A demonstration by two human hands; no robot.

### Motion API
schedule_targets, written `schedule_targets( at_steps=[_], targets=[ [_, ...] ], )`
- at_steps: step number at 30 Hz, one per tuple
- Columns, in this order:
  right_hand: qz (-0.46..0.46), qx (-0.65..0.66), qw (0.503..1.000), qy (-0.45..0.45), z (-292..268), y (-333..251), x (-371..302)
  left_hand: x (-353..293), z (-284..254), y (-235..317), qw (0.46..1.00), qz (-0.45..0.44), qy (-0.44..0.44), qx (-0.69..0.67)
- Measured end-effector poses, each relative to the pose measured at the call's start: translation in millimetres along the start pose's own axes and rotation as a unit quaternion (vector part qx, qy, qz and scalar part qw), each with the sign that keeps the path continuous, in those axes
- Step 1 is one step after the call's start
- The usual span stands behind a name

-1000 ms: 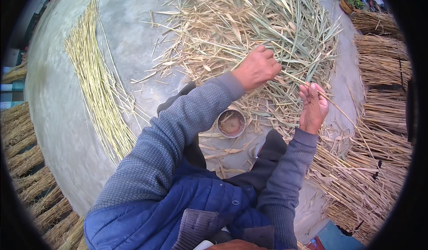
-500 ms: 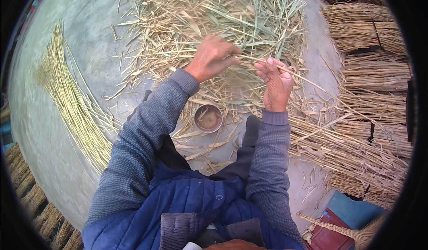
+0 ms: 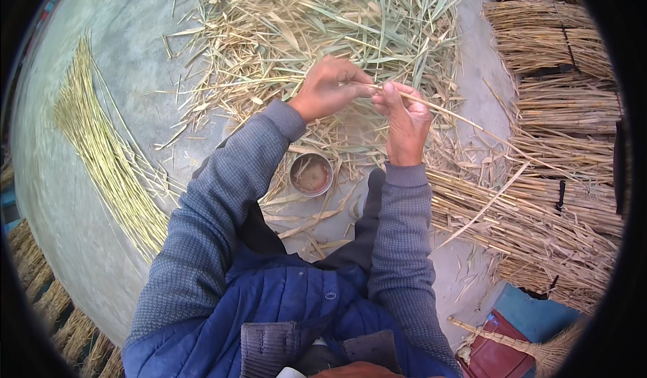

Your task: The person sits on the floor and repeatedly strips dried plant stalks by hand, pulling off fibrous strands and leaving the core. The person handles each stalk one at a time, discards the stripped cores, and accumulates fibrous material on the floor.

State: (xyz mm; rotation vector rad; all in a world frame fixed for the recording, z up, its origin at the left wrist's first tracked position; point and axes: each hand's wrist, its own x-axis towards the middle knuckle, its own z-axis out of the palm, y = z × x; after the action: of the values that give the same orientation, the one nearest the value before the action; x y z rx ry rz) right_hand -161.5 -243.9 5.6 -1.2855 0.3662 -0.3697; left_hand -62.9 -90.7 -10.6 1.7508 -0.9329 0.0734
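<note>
Reed stalk (image 3: 439,107), slim, straight and dry tan, is held between the two hands over the near edge of a heap of leaf husks (image 3: 303,34), its long end slanting down to the right over the stacked stalks there. Left hand (image 3: 335,86) closes fingers and thumb on it, slightly blurred; right hand (image 3: 402,118) pinches it just beside, thumb on top. Below the hands, near the person's feet, stands a round bowl (image 3: 315,181) with a pale, metallic-looking rim; a few straw-coloured slivers lie inside over a brownish bottom, and whether it holds liquid cannot be told. Husks in the heap are flat, papery and pointed, some straw-yellow, others grey-green. On the smooth grey concrete floor (image 3: 145,47) to the left lies a sheaf of thin yellow-green stems (image 3: 111,149), fanned at its far end. Rough brown bundles (image 3: 539,34) are stacked at the right, some with dark ties. Near the lower right corner, a straw hand broom (image 3: 499,336) with a slender handle and flared bristles lies across a maroon, smooth-surfaced object (image 3: 495,358).
</note>
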Motion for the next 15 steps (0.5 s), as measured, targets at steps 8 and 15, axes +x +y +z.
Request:
schedule_targets(
  at_steps=[8,15],
  targets=[
    [0.016,0.007,0.998,0.063,-30,-2,13,10,-97,-24,0.929,-0.165,0.256,-0.213],
    [-0.005,0.021,0.997,0.068,-25,-4,15,-7,-78,-45,0.954,0.032,0.029,0.298]
  ],
)
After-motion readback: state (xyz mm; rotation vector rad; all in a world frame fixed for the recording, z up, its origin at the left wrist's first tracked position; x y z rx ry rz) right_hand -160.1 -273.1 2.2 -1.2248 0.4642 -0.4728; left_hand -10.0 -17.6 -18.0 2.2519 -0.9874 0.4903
